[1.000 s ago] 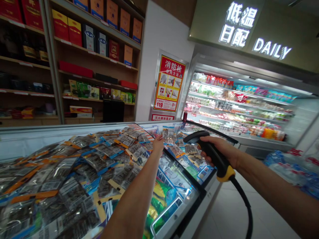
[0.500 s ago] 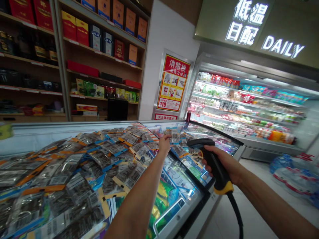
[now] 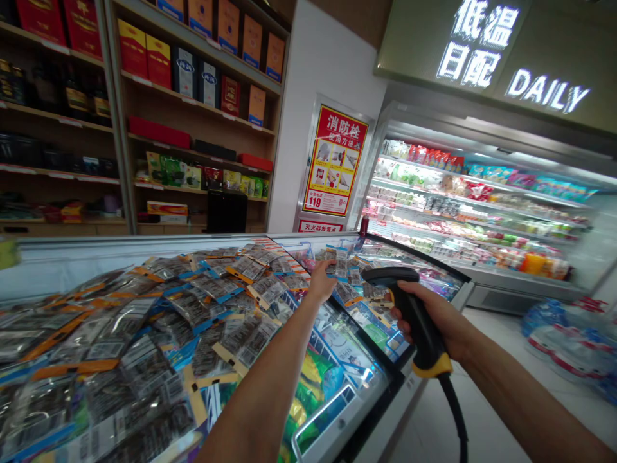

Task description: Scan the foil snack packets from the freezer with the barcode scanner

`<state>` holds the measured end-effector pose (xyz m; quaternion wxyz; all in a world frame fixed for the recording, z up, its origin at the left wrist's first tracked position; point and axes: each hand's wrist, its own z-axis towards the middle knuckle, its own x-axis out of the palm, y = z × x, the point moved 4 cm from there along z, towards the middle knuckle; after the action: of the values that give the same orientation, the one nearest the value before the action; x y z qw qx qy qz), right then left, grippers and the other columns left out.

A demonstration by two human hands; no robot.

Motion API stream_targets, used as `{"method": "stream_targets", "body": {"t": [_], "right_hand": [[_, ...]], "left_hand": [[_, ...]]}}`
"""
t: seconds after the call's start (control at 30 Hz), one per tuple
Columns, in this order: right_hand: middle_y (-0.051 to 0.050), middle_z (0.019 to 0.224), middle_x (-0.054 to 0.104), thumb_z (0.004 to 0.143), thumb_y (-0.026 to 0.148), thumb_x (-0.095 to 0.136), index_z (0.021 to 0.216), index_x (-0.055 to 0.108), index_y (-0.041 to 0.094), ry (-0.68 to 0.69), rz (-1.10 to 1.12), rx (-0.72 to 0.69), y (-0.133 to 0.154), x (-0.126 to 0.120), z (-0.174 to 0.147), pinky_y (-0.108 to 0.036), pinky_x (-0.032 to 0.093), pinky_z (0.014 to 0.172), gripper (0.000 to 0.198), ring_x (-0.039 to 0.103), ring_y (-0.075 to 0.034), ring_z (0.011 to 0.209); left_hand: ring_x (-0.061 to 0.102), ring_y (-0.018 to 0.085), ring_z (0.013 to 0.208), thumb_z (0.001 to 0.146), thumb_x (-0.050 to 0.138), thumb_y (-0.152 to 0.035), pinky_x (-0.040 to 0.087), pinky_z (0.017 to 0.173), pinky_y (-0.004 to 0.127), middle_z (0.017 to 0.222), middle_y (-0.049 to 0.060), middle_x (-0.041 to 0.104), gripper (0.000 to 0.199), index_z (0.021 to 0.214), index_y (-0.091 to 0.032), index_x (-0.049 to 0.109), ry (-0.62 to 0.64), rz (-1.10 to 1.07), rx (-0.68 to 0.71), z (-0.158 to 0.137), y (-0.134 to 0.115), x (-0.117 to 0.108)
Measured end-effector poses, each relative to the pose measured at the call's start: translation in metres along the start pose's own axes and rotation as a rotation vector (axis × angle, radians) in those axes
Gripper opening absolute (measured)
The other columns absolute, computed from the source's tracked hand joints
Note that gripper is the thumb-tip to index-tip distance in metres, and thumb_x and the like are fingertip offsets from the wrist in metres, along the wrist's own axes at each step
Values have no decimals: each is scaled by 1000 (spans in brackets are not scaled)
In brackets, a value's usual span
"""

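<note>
My left hand (image 3: 322, 280) reaches over the far end of a spread of snack packets, its thumb and fingers apart. Just beyond the fingertips lies a clear packet with a blue edge (image 3: 341, 262); whether a finger touches it I cannot tell. My right hand (image 3: 431, 316) is wrapped round the grip of a black and yellow barcode scanner (image 3: 418, 321), whose head points left toward the packets. From the scanner's base a black cable hangs down. Many dark-filled packets with orange, blue and tan edges (image 3: 193, 302) cover the glass top of the chest freezer (image 3: 332, 421).
Under the freezer glass lie green and yellow bags (image 3: 311, 379). A red can (image 3: 364, 225) stands at the far corner. Shelves with boxed bottles (image 3: 197, 80) rise behind, and a lit refrigerated display (image 3: 463, 206) stands right. Wrapped water bottles (image 3: 559, 347) sit on the floor at right.
My left hand's fingers have spread from around the packet, and the hand has shifted slightly right and down. My right hand holds the scanner almost unchanged.
</note>
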<state>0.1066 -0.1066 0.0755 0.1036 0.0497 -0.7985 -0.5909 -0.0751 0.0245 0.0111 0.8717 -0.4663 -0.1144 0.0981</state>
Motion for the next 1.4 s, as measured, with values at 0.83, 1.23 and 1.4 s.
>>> {"method": "stream_targets", "body": {"t": [0.83,1.23,1.4], "right_hand": [[2,49,50,75,37,47,68,51,16,34,24,-16,5,-1,1,-20,37,34,23,45,-8,36],[2,43,49,75,33,47,67,50,16,-240,230,-131,-18,-43,32,-21,38,32,19,46,-9,34],[2,42,50,75,33,47,65,48,17,-260,351,-166,-36,-36,63,-21,38,31,19,46,-10,33]], "left_hand": [[49,19,96,50,52,5,35,91,33,98,5,53,49,93,-17,61,154,215,23,-3,5,8],[41,23,114,63,46,2,32,94,29,121,19,46,56,119,-5,43,399,685,-89,-18,26,45],[36,23,119,61,47,3,31,94,28,131,17,34,71,128,-11,31,433,737,-111,-13,25,66]]}}
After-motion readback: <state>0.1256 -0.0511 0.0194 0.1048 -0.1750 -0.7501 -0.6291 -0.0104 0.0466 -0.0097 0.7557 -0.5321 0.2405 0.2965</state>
